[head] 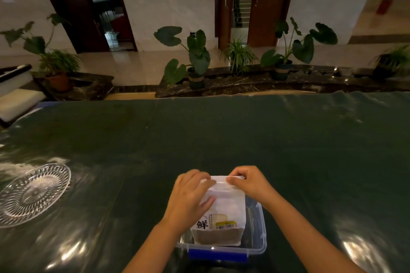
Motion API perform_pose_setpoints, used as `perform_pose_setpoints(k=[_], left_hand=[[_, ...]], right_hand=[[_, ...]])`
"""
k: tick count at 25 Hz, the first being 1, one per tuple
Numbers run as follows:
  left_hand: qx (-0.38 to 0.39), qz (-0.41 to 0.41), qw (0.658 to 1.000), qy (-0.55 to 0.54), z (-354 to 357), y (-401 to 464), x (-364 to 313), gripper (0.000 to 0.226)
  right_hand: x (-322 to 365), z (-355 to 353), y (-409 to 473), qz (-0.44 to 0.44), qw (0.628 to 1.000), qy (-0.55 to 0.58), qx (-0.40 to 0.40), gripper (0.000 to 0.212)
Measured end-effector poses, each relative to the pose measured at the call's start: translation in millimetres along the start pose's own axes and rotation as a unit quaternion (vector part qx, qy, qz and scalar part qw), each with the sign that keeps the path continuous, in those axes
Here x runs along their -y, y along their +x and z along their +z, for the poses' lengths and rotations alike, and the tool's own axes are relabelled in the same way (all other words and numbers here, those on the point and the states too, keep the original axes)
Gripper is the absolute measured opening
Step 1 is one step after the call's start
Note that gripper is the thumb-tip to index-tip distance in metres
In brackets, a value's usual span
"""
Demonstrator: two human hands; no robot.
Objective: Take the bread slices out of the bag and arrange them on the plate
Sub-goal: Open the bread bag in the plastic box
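**Head view: opening the bread bag**

The bread bag (221,208) stands upright in a clear bin (255,248). The left hand (188,197) and right hand (248,184) both pinch its sealed top strip — best peeled apart evenly, the bag kept upright. The glass plate (33,193) waits empty, well to the left.

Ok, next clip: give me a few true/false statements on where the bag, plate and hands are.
1. Both hands, left hand and right hand, grip the top edge of the bread bag. True.
2. The bag stands in a clear plastic bin. True.
3. Bread slices already lie on the glass plate. False: the plate holds nothing.
4. The plate sits to the person's right. False: it is on the left, apart from the bin.
5. The table cover is dark green. True.
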State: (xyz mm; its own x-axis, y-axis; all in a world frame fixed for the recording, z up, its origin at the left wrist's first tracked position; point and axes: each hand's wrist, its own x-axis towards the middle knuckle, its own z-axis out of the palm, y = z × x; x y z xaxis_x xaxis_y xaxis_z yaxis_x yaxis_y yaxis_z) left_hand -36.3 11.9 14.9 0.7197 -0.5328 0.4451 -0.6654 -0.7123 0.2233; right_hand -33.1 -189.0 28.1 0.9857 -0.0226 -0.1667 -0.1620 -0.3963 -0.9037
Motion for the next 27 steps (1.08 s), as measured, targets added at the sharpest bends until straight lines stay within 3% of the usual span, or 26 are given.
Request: perform_pose_setpoints(k=[3, 7, 12, 20, 25, 27], left_hand=[[0.053, 0.000, 0.998, 0.013, -3, 0, -11, 0.030], [0.062, 0.028, 0.998, 0.012, -12, -3, -12, 0.032], [0.078, -0.069, 0.994, -0.018, -13, -6, -12, 0.037], [0.135, 0.068, 0.988, 0.013, -40, -24, -7, 0.004], [0.191, 0.005, 0.982, 0.002, -45, -48, -4, 0.016], [0.196, -0.007, 0.981, -0.003, -43, -49, -5, 0.022]], right_hand=[[2, 2, -1, 0.000, 1.000, -0.007, 0.000, 0.008], [6, 4, -1, -0.008, 1.000, -0.022, -0.005, 0.010], [7, 5, 0, -0.020, 1.000, -0.012, -0.005, 0.009], [2, -4, 8, -0.012, 0.998, -0.006, -0.056, 0.009], [3, -16, 20, -0.021, 0.997, -0.037, -0.071, 0.016], [8, -18, 23, -0.006, 0.994, -0.083, -0.075, 0.008]])
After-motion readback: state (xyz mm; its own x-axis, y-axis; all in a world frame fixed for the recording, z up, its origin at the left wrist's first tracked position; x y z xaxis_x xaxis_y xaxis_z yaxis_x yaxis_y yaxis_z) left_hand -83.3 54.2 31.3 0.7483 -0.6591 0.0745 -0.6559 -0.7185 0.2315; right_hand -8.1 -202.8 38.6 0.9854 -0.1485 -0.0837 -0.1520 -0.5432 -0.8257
